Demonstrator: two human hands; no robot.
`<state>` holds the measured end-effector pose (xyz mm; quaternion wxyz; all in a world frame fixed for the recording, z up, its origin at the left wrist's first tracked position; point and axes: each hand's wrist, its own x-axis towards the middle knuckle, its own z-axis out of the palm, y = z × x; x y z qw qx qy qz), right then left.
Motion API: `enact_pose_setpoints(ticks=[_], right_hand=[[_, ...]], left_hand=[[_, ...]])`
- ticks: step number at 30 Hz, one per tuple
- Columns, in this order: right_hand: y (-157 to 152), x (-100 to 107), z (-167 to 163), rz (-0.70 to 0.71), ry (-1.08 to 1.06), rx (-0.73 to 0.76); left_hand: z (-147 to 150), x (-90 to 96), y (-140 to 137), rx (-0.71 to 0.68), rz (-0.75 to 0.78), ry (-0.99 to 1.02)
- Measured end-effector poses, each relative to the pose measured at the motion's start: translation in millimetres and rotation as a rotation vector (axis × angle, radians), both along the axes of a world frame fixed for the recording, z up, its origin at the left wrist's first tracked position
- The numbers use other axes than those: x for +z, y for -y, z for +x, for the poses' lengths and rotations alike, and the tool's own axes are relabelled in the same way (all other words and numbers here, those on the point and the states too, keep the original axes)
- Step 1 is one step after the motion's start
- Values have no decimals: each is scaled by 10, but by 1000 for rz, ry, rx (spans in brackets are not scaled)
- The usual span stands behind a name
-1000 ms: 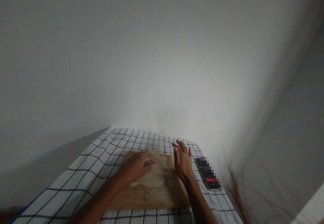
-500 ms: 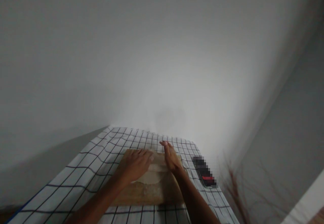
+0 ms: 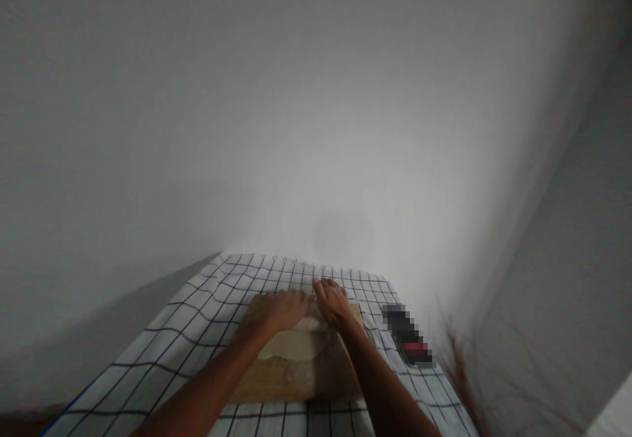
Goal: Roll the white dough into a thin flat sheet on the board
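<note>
A pale, flat sheet of what looks like dough (image 3: 291, 346) lies on a wooden board (image 3: 276, 381). My left hand (image 3: 288, 308) rests palm down over the far left part of the sheet, its fingers stretched toward the board's far edge and slightly blurred. Beside it, my right hand (image 3: 332, 300) reaches over the far right part, with fingers extended and tilted a little upward. Between and just below the hands shows a paler raised band; whether it is a fold of the sheet or a separate thing I cannot tell. What lies under the palms is hidden.
Under the board spreads a white cloth with dark grid lines (image 3: 197, 308). A dark, pixelated flat object with a red patch (image 3: 407, 335) lies near the right edge. Thin reddish-brown branches (image 3: 459, 364) stand beyond that edge. A pale wall (image 3: 296, 128) rises behind.
My right hand has turned from edge-on to more palm down and come closer to my left hand. The left hand has shifted slightly forward and right. The view has moved a little.
</note>
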<state>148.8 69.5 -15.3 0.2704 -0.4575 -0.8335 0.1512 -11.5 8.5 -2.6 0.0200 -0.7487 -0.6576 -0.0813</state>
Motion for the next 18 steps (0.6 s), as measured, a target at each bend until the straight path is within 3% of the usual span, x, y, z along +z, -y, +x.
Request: enact_pose_setpoints(ticks=[8,18], right_hand=[[37,-7,24,8,-31,-48],[601,-95,97,56,-45,-45]], left_hand=[[-17,-126,-59,-25,95,-36],[-77,-229,-79,-120,107,3]])
